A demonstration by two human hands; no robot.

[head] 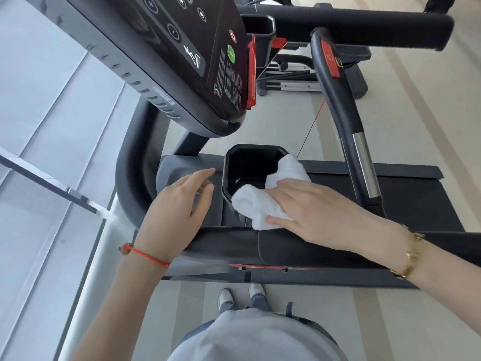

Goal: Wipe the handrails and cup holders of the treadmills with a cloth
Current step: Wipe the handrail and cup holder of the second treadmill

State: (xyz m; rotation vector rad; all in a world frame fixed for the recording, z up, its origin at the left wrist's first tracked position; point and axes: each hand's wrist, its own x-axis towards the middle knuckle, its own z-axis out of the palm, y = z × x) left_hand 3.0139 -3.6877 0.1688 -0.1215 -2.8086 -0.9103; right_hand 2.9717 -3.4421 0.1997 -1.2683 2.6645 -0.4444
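A pale gym floor [406, 142] runs under dark exercise machines, with glass panels along the left. The treadmill's black console [192, 56] tilts at the far left, and below it sits the black cup holder [242, 160]. The white cloth [263, 204] is draped over the holder's near-right rim, one fold reaching inside. The right hand [317, 214] lies on top of the cloth, fingers straight and pressing it down, thumb along its near edge. The left hand [177, 209] hangs spread just left of the holder, seemingly touching nothing. The padded black handrail [234, 246] crosses beneath both wrists.
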